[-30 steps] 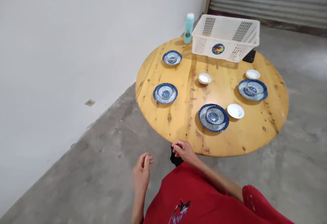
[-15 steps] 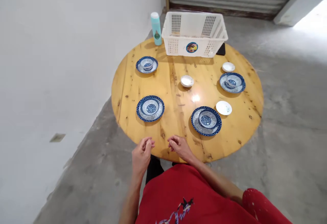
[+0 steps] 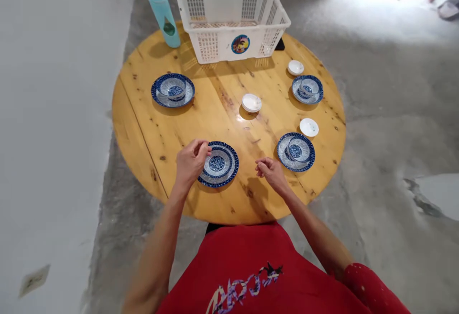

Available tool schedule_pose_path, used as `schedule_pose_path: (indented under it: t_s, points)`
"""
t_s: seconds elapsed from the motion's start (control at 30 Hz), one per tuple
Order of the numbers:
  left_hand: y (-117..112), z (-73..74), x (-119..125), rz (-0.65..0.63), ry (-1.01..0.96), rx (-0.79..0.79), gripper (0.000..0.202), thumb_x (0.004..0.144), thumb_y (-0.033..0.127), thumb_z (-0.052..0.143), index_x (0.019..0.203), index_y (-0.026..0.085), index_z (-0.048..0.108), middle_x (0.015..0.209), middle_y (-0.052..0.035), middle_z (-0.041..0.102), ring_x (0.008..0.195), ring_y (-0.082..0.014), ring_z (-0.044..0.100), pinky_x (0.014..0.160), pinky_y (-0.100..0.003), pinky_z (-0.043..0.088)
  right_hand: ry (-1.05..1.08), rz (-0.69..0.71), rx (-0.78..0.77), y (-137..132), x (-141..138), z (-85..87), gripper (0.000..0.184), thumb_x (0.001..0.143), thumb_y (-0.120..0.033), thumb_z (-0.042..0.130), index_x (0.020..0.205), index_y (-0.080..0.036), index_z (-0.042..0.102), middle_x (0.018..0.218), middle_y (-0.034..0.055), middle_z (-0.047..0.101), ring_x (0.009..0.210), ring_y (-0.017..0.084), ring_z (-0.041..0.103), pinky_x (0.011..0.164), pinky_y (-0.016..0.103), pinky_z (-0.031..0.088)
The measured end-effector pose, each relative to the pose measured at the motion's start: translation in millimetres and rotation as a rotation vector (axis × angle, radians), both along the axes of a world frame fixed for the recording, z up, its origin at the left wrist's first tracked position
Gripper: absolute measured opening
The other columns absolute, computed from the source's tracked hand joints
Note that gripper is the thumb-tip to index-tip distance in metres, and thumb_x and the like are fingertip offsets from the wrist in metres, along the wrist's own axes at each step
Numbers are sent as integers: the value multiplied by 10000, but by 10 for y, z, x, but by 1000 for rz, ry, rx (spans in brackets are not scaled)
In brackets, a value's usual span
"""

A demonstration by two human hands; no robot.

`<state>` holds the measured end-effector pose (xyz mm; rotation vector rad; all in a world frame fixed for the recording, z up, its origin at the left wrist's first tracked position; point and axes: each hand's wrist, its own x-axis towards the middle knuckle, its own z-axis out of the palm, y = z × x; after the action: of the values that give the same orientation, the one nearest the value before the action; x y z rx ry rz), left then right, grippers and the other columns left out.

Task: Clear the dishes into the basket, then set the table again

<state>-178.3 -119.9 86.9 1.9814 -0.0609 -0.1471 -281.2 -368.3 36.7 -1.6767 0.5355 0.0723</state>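
My left hand (image 3: pixel 192 160) is over the left edge of the nearest blue-and-white plate (image 3: pixel 234 166), its fingers curled together with nothing visible in them. A patterned bowl (image 3: pixel 217 163) rests on that plate. My right hand (image 3: pixel 270 172) hovers above the table between this plate and the right-hand plate (image 3: pixel 297 167); its fingers are also curled in and no object shows in them. On the right-hand plate is another bowl (image 3: pixel 297 150), and just behind it lies a small white dish (image 3: pixel 309 127).
The round wooden table (image 3: pixel 143 132) also bears a far-left plate (image 3: pixel 156 95) and a far-right plate (image 3: pixel 294 91), each with a bowl. White dishes are at the middle (image 3: pixel 251 103) and back right (image 3: pixel 296 68). A white basket (image 3: pixel 222 41) and turquoise bottle (image 3: pixel 163 13) stand behind.
My view has moved closer and turned to the right. The left hand has gone forward from the table's front edge to the nearest plate; my right hand has moved forward and rightward.
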Motion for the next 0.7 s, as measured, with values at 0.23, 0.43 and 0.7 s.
schedule_pose_path:
  t_s: [0.23, 0.43, 0.7]
  points:
    - [-21, -298, 788, -140, -14, 52, 264, 866, 353, 512, 846, 153, 684, 795, -59, 742, 696, -153, 706, 673, -237, 525, 38, -139, -41, -87, 554, -8, 154, 751, -306, 618, 780, -155, 619, 632, 5, 642, 458, 104, 578, 433, 199, 416]
    - [-339, -491, 1245, -191, -2, 86, 255, 864, 322, 511, 832, 151, 698, 758, -61, 748, 670, -149, 694, 693, -250, 524, 95, -234, -40, -369, 1341, -154, 55, 796, -189, 607, 773, -139, 600, 623, 5, 638, 430, 88, 571, 406, 171, 408]
    - [-1019, -662, 1809, -274, -19, 218, 234, 854, 322, 546, 746, 167, 685, 691, -46, 727, 706, -171, 679, 697, -253, 500, 109, -262, -165, -701, 2180, -433, 173, 849, -157, 571, 679, -123, 571, 581, 35, 643, 412, 82, 569, 389, 141, 388]
